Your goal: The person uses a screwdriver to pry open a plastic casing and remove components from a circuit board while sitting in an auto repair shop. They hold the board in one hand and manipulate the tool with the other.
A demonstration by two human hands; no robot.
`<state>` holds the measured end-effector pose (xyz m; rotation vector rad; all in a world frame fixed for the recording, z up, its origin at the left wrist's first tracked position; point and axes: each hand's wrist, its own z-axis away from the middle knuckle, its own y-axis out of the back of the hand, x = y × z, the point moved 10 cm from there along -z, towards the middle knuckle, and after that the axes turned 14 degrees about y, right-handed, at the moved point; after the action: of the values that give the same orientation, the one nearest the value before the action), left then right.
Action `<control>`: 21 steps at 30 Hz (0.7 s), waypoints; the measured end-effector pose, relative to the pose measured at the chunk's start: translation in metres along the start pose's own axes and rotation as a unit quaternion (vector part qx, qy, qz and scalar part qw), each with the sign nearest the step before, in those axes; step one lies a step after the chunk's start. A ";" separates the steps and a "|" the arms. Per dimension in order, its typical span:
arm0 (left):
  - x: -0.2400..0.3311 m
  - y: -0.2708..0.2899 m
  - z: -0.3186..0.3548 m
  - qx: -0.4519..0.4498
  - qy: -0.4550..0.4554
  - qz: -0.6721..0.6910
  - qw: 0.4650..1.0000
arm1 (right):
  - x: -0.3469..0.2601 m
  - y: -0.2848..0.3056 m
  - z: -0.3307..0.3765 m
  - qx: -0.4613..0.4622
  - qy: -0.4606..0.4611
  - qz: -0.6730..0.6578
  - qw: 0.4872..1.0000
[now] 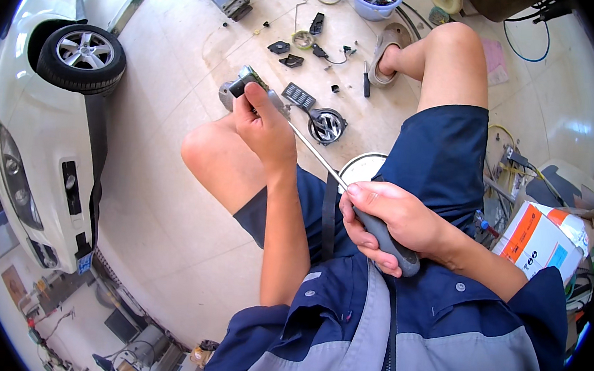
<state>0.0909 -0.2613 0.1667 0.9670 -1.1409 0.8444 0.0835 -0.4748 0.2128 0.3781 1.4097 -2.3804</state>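
Observation:
My left hand (268,129) is raised above my left knee, its fingers closed around a small black-and-metal part (244,85) with a greenish edge that looks like a circuit board. In front of my jacket, my right hand (395,218) grips the dark grey handle of a long screwdriver (319,158). Its thin shaft slants up and left to the left hand. The tip is hidden there, so I cannot tell whether it touches the part. On the floor just beyond lie a round car emblem (327,126) and a black perforated piece (298,96).
Several small black parts (291,61) and another screwdriver (366,81) lie on the tiled floor. A blue bucket (374,9) stands farther back. On the left is a white car (47,166) with its wheel turned out; at right, a white-and-orange box (540,239).

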 end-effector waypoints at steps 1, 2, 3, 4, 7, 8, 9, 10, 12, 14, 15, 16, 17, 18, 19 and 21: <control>-0.005 -0.001 0.000 0.002 0.005 -0.008 1.000 | 0.002 0.002 -0.001 0.003 -0.004 -0.014 1.000; -0.004 -0.003 0.002 0.004 -0.018 -0.026 0.999 | 0.003 0.003 -0.001 0.007 -0.008 -0.028 1.000; -0.005 -0.002 0.003 0.006 -0.040 -0.045 0.998 | 0.004 0.005 0.000 0.004 -0.026 -0.067 0.997; -0.005 -0.002 0.005 0.008 -0.062 -0.064 0.996 | 0.004 0.009 0.000 0.000 -0.043 -0.106 0.993; -0.005 -0.007 0.010 0.001 -0.118 -0.118 0.986 | 0.011 0.018 -0.003 -0.002 -0.057 -0.147 0.987; -0.010 -0.007 0.010 0.003 -0.111 -0.120 0.987 | 0.015 0.018 -0.003 -0.001 -0.061 -0.161 0.985; -0.013 -0.007 0.010 0.008 -0.104 -0.123 0.987 | 0.017 0.018 -0.004 0.013 -0.054 -0.135 0.989; -0.016 -0.006 0.010 0.012 -0.098 -0.126 0.987 | 0.019 0.018 -0.006 0.028 -0.047 -0.109 0.993; -0.019 -0.006 0.012 0.002 -0.083 -0.134 0.988 | 0.020 0.021 -0.006 0.039 -0.046 -0.079 0.995; -0.022 -0.005 0.013 -0.003 -0.082 -0.150 0.985 | 0.020 0.025 -0.005 0.053 -0.055 -0.041 0.996; -0.021 -0.006 0.014 -0.004 -0.090 -0.160 0.983 | 0.022 0.023 -0.005 0.045 -0.055 -0.070 0.995; -0.021 -0.006 0.015 -0.004 -0.098 -0.170 0.980 | 0.025 0.022 -0.006 0.037 -0.054 -0.100 0.993; -0.023 -0.003 0.014 0.000 -0.085 -0.155 0.984 | 0.029 0.020 -0.006 0.028 -0.055 -0.129 0.990; -0.025 -0.002 0.014 0.002 -0.072 -0.138 0.988 | 0.031 0.018 -0.007 0.019 -0.050 -0.158 0.986; -0.026 -0.001 0.013 0.005 -0.059 -0.121 0.991 | 0.033 0.015 -0.008 0.010 -0.046 -0.187 0.981; -0.032 -0.002 0.011 0.004 -0.011 -0.094 0.996 | 0.039 0.010 -0.011 -0.008 -0.043 -0.238 0.970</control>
<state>0.0819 -0.2739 0.1370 1.0744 -1.0475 0.6889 0.0534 -0.4761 0.1841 -0.0826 1.6207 -2.7097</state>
